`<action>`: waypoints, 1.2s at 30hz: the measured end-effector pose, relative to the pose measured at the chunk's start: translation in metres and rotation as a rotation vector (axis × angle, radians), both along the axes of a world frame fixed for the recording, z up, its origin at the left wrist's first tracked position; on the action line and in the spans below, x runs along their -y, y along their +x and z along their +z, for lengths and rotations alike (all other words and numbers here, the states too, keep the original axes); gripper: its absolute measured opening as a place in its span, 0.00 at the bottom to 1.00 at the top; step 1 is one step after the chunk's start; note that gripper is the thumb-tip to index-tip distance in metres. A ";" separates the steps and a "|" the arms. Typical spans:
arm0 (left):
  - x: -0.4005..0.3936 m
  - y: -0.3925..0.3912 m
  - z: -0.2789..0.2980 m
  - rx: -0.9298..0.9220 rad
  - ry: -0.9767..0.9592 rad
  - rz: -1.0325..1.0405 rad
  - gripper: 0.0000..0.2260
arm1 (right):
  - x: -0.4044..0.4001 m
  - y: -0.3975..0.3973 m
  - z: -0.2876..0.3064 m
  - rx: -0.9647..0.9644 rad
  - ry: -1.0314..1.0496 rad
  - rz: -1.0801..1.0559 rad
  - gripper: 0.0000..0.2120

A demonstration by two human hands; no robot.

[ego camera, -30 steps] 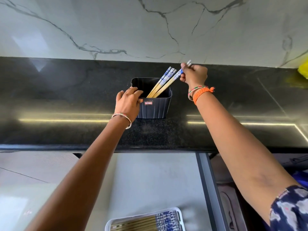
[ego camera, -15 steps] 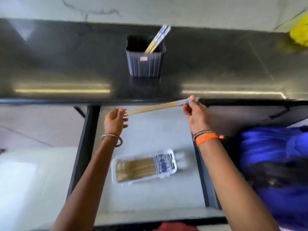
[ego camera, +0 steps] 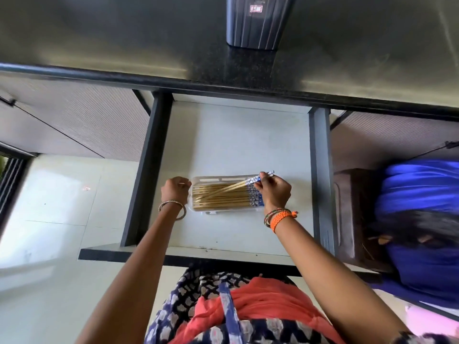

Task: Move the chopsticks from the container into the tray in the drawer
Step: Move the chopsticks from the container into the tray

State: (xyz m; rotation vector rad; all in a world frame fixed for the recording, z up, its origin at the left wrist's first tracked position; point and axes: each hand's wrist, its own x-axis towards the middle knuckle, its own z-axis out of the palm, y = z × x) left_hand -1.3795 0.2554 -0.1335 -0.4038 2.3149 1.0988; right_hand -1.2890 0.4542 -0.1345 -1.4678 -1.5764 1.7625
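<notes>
A clear white tray [ego camera: 224, 179] lies in the open drawer [ego camera: 236, 145], filled with several bamboo chopsticks that have blue-patterned ends. My right hand [ego camera: 274, 192] pinches the blue ends of a pair of chopsticks [ego camera: 223, 189], held slanted with their tips down in the tray. My left hand [ego camera: 175, 191] rests closed against the tray's left end; whether it grips the rim I cannot tell. The dark container [ego camera: 258, 22] stands on the black counter [ego camera: 124, 45] at the top edge, its top cut off.
The drawer's dark side rails [ego camera: 146, 170] and front panel [ego camera: 188, 256] frame the white drawer floor. A blue bundle [ego camera: 422, 219] sits in the compartment to the right. My patterned clothing [ego camera: 236, 314] fills the bottom of the view.
Both hands came down from under the counter edge to the tray with the pair of chopsticks. My left hand let go of the tips and moved to the tray's left end. The view tilted down.
</notes>
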 end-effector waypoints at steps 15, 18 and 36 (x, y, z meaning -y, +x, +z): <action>0.000 0.004 -0.001 -0.021 -0.032 0.066 0.08 | -0.003 0.002 -0.003 0.278 -0.480 0.024 0.27; 0.000 0.004 -0.002 -0.021 -0.043 0.069 0.08 | -0.006 -0.001 -0.002 0.304 -0.465 0.067 0.30; -0.051 -0.053 0.032 -0.270 -0.238 -0.254 0.14 | -0.025 -0.021 0.031 0.394 0.966 1.522 0.14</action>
